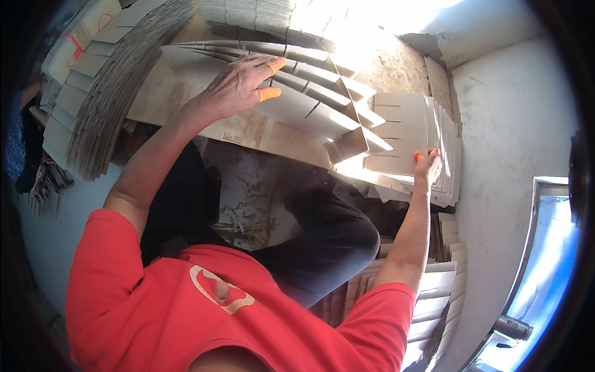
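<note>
Several slotted cardboard strips (pixel 310 87), slotted together into a grid, lie under our left hand (pixel 238 84), fingers spread flat on them. Our right hand (pixel 427 164) pinches the near edge of a stack of slotted sheets (pixel 409 133).

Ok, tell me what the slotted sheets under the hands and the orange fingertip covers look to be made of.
The slotted sheets look like pale matte cardboard: flat, thin, cut with straight slots, and the big stack at the left shows layered edges. The orange fingertip covers on the left hand look like thin rubber or latex, smooth and snug on the fingers. The right hand wears one too.
</note>
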Tool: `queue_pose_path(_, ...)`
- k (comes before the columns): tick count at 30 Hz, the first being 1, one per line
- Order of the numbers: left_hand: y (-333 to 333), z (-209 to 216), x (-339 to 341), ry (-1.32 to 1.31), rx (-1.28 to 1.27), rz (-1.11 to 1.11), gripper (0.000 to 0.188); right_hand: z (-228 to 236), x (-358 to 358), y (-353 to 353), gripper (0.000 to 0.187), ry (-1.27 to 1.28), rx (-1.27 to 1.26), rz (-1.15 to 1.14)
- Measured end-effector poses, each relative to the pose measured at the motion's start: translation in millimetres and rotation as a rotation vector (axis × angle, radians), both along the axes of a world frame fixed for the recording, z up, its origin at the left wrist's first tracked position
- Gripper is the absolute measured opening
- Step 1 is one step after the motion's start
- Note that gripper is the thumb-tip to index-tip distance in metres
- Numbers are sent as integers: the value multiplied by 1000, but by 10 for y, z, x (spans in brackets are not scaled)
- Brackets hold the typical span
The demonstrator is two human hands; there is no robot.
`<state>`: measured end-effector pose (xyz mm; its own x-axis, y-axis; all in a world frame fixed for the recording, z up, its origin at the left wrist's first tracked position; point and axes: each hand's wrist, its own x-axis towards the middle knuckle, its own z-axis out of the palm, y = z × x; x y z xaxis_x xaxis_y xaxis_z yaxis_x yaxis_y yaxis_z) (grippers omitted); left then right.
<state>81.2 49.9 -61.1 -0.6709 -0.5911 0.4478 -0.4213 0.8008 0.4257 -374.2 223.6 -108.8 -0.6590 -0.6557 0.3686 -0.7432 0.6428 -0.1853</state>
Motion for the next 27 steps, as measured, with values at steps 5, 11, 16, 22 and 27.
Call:
queue_pose_path(5,-42,-68,5,-54,-102,-15,43,202,22,43,21,-12,-139,11)
queue_pose_path(11,-157,-264,-23,-96,-123,-97,20,1008,347,-37,30,172,-627,477)
queue_pose_path(16,32,-226,50,-76,-19,-101,12,1684,1447,-120,41,-397,-499,524)
queue_pose_path(22,123,-231,78,-26,48,-95,13,1482,1750,-289,44,-323,-331,694)
queue_pose_path(27,93,-247,57,-61,51,-93,14,1337,1836,-392,45,-265,-303,734)
